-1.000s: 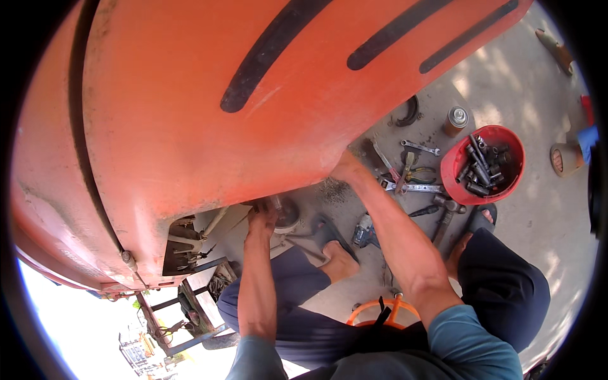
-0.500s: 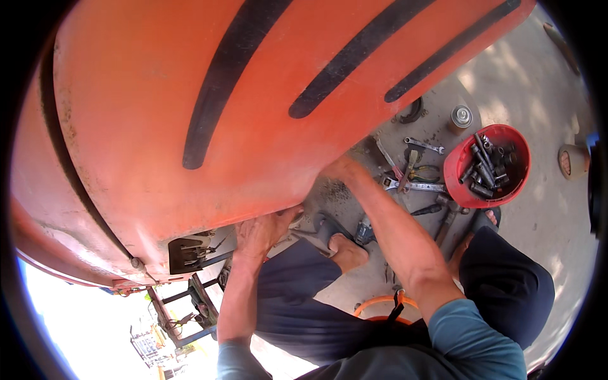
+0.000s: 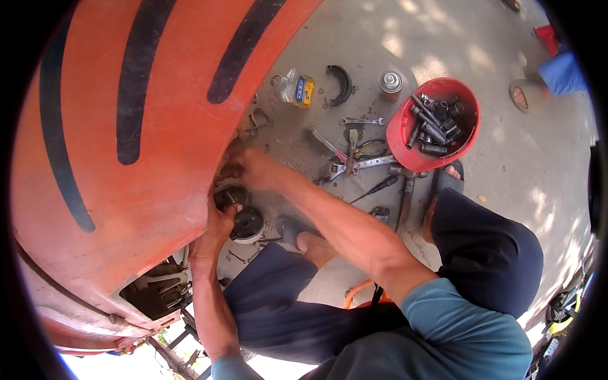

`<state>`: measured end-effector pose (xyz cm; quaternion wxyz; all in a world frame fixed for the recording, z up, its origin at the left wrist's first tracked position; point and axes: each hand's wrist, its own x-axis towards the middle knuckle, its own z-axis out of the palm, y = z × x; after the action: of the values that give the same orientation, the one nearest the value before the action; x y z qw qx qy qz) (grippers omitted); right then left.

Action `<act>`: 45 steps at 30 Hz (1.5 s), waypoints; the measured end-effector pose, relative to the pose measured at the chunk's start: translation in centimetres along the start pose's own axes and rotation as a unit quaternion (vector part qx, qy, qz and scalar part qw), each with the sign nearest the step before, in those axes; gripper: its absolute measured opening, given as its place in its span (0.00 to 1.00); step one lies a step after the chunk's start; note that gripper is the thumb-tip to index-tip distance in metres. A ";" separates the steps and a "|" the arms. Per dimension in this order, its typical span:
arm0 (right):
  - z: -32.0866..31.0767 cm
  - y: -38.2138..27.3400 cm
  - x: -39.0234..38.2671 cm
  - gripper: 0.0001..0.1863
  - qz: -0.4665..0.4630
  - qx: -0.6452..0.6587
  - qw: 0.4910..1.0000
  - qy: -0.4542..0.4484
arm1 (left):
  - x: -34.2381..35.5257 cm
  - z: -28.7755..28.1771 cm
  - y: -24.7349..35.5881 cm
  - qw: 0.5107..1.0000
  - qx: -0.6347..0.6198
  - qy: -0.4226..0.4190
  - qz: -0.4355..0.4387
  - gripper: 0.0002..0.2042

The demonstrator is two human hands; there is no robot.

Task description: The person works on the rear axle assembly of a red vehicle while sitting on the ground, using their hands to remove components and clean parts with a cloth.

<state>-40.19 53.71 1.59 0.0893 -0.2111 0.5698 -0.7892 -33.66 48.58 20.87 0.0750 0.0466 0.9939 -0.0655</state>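
Observation:
My left hand [image 3: 218,221] is under the edge of a large orange panel [image 3: 164,183] with dark stripes. Its thumb reaches out beside a dark round metal part [image 3: 247,223] with a pale rim, low above the ground. The panel hides its other fingers. Farther out, my right hand [image 3: 254,170] is at the same panel edge, its fingers curled inward and slightly blurred. What they grip there is hidden. A second dark round piece [image 3: 229,195] shows between the two hands.
A red tub [image 3: 405,142] of sockets stands to the right. On the ground lie an adjustable wrench [image 3: 377,163], combination wrench [image 3: 362,121], pliers [image 3: 369,151], hammer [image 3: 406,196], screwdriver [image 3: 380,185] and curved brake shoe [image 3: 342,85]. A can [image 3: 390,82] stands behind; another person's blue garment [image 3: 563,73] shows far right.
My view has shifted right, so the panel takes up less of it. The round parts, previously hidden, now show by my hands. My right hand, partly hidden before, is now largely visible.

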 end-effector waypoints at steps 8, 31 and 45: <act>-2.8 -2.1 -3.2 0.16 0.106 0.018 0.989 0.105 | 0.8 1.2 0.1 1.000 0.018 0.014 0.012 0.30; -5.8 8.4 -26.5 0.13 0.333 -0.546 0.744 -0.196 | 0.4 -0.6 0.2 0.998 0.057 -0.012 0.024 0.29; -14.8 4.0 -28.6 0.10 0.353 -0.560 0.749 0.044 | 0.3 -0.3 -0.8 0.997 0.073 -0.006 0.021 0.29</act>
<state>-21.43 76.05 -12.62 0.2018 0.0276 0.9466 -0.2497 -34.08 47.91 21.19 0.0784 0.0721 0.9849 -0.1366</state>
